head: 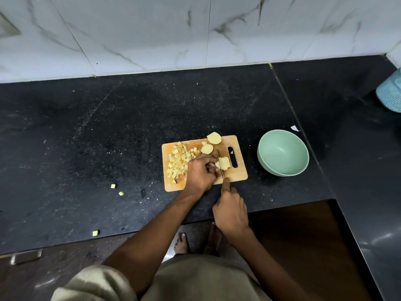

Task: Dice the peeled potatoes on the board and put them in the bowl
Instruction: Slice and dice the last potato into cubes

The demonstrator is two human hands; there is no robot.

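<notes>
Head view shows the right hand (231, 210) clenched around the handle of a knife (220, 164), forefinger laid along the spine, the blade running toward 12 o'clock across the cutting board (237, 172). Left hand (200, 171) curls its fingers onto a part-cut potato piece (224, 163), pinning it right against the blade's left side. That closeness is the main hazard: the fingertips look to sit almost touching the steel, so a slip on the wet flesh could likely bring the edge onto them.

At 11 o'clock from the grip lies a heap of diced potato (180, 161); at 12 o'clock sit two larger uncut halves (213, 137), the farther one overhanging the board's far edge and liable to roll off if jostled.

At 3 o'clock, apart from the board, stands the green bowl (282, 168), holding nothing visible. Stray cubes (113, 186) lie on the dark surface (108, 127) toward 9 o'clock, one near its front edge; a crowded board may well shed more during chopping or transfer.
</notes>
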